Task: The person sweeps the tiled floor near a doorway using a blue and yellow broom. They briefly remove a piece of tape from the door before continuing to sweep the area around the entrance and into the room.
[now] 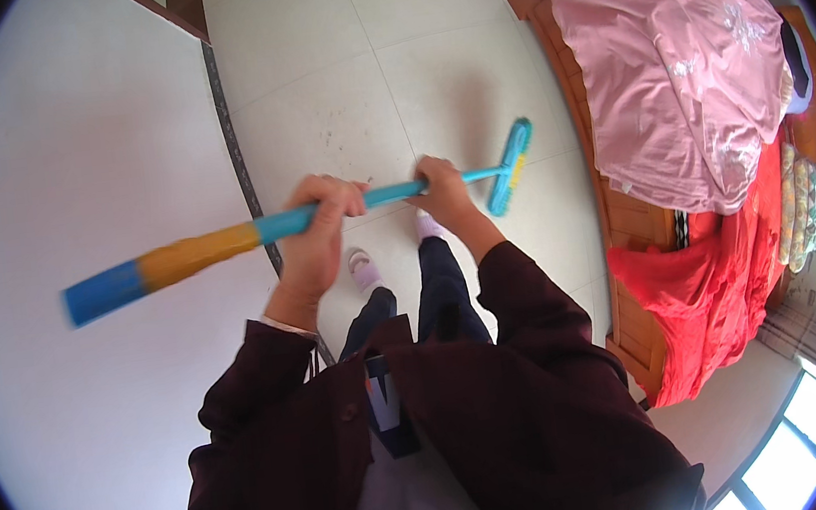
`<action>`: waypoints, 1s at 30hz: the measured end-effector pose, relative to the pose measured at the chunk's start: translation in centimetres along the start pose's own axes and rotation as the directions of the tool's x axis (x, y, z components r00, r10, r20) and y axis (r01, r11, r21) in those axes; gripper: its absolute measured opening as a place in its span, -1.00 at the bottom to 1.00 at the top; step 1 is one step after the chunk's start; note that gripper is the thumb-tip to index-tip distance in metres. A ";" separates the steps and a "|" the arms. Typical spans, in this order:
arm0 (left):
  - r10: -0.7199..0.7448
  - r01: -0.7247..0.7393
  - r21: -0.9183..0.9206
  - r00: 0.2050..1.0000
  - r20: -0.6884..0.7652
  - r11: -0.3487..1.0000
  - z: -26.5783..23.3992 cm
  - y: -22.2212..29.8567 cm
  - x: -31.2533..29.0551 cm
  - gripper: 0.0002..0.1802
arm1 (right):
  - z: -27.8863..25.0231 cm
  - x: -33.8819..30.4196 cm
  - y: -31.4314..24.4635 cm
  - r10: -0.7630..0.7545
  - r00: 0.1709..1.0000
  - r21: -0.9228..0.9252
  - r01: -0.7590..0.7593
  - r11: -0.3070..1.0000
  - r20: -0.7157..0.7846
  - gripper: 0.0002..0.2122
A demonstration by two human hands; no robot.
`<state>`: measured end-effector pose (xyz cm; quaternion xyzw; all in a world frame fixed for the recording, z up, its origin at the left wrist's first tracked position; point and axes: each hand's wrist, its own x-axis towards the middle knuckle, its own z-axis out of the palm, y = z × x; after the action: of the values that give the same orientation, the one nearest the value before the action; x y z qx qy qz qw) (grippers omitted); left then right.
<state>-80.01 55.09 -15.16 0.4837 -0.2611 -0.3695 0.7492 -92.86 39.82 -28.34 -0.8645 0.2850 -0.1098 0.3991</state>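
A long-handled broom (386,195) slants across in front of me, its handle banded blue, yellow and teal. The handle's blue end points left, over the white wall. At the other end, a narrow teal head (511,167) with a yellow patch is over or on the floor; I cannot tell whether it touches. My left hand (320,230) is wrapped around the teal part of the handle, below the yellow band. Closer to the head, my right hand (441,189) grips the same handle.
Pale floor tiles (309,95) carry a few dark specks. A white wall (86,171) with a dark skirting runs along the left. On the right stands a wooden bed (641,314) with pink bedding (658,65) and red cloth (701,312). My feet are below the handle.
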 end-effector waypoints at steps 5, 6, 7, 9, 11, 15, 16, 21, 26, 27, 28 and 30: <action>-0.240 0.238 -0.025 0.962 -0.133 0.971 1.9 -6.1 0.8 -0.84 | 2.4 0.2 11.6 0.172 0.975 -0.238 -0.136 0.962 0.139 -0.82; -0.209 0.218 0.043 0.965 -0.156 0.975 1.5 -6.0 1.3 -0.82 | 3.9 1.3 12.1 0.126 0.978 -0.234 -0.085 0.969 0.169 -0.84; -0.174 0.195 0.113 0.970 -0.172 0.974 1.0 -5.7 2.1 -0.80 | 5.3 2.7 12.0 0.078 0.978 -0.227 -0.033 0.973 0.193 -0.85; -0.005 0.050 0.159 0.962 -0.272 0.986 -0.2 -2.5 4.3 -0.72 | 8.1 6.2 8.3 -0.061 0.979 -0.065 0.075 0.995 0.194 -0.94; 0.123 -0.096 0.097 0.938 -0.323 0.991 -1.1 1.2 6.1 -0.71 | 9.7 9.6 2.4 -0.125 0.980 0.118 0.107 0.987 0.155 -0.94; 0.204 -0.138 0.253 0.945 -0.255 0.958 -0.3 4.7 7.9 -0.67 | 7.7 13.2 -2.3 -0.186 0.953 0.268 0.120 0.956 0.239 -0.93; 0.221 -0.156 0.261 0.946 -0.239 0.952 0.1 5.2 8.1 -0.68 | 6.6 13.4 -2.9 -0.203 0.939 0.234 0.139 0.962 0.277 -0.92; 0.222 -0.186 0.305 0.971 -0.088 0.934 1.9 4.8 9.6 -0.68 | -0.3 14.3 1.4 -0.281 0.888 0.085 0.269 0.960 0.364 -0.87; -0.192 0.221 0.081 0.943 -0.273 0.972 2.4 -2.6 9.3 -0.82 | -2.8 15.0 9.8 -0.163 0.968 -0.156 0.195 0.968 0.192 -0.79; -0.194 0.219 0.053 0.934 -0.299 0.974 2.6 -3.5 9.0 -0.80 | -1.6 14.9 11.1 -0.168 0.971 -0.151 0.195 0.969 0.172 -0.78; -0.204 0.237 0.055 0.915 -0.349 0.970 2.4 -4.1 8.8 -0.80 | -0.3 14.9 12.4 -0.169 0.974 -0.143 0.191 0.971 0.151 -0.77; -0.153 0.223 0.130 0.900 -0.409 0.966 1.8 -4.4 8.0 -0.79 | 2.1 15.8 12.5 -0.195 0.960 -0.149 0.226 0.963 0.201 -0.70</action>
<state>-77.91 46.53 -18.19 0.6348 -0.0875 -0.3106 0.7020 -84.16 25.48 -39.69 -0.9274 0.1613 -0.0466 0.3342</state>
